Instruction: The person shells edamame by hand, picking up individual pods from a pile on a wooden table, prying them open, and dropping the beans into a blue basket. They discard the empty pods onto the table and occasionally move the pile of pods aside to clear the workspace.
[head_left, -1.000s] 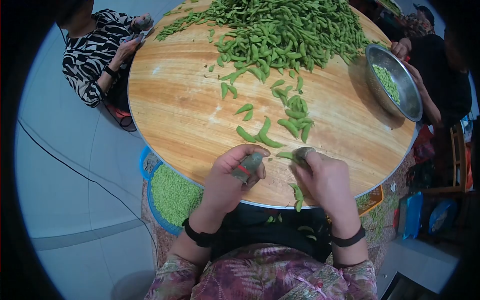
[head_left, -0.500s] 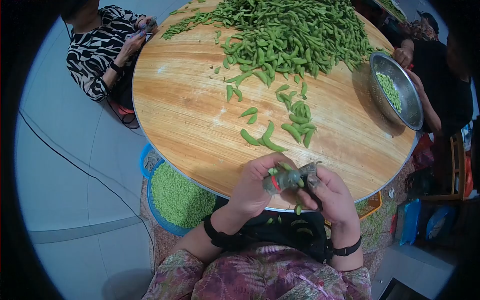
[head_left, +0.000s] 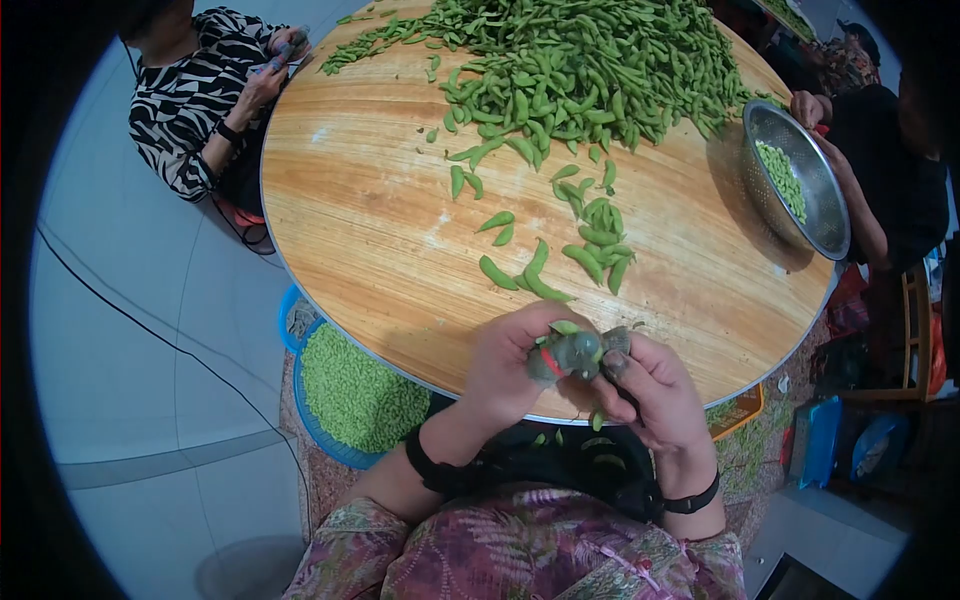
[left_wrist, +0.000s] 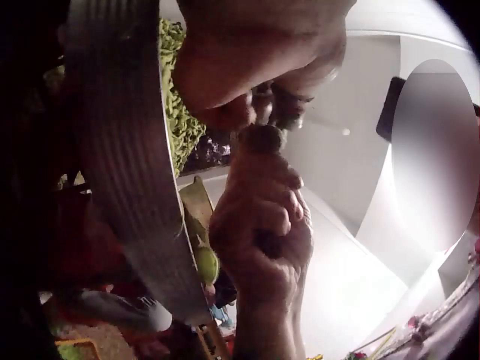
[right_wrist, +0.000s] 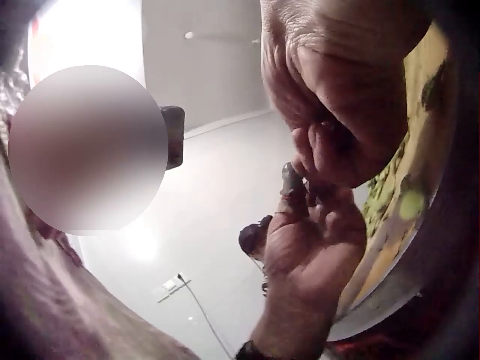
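Observation:
Over the near edge of the round wooden table (head_left: 370,200), both hands meet at a green edamame pod (head_left: 566,327). My left hand (head_left: 508,368) grips it with curled fingers; its thumb wears a grey-green cover with a red band. My right hand (head_left: 668,392) pinches at the same pod from the other side, its thumb dark-stained and another digit wrapped in grey. Fingers hide most of the pod. Just beyond the hands lie loose pods (head_left: 600,238), and a big heap of pods (head_left: 600,75) covers the far side. One small pod (head_left: 597,420) lies at the near edge.
Below left stands a blue basket (head_left: 308,418) full of shelled beans. A steel colander (head_left: 826,205) with some beans tilts at the table's right edge, beside another person's hands. Someone in a black-and-white top (head_left: 175,110) sits at the left. An orange crate (head_left: 742,412) is below right.
My hands, apart a second ago with a pod in the right one, have come together over the near edge. Since half a second ago, the left thumb has shifted slightly on the pod.

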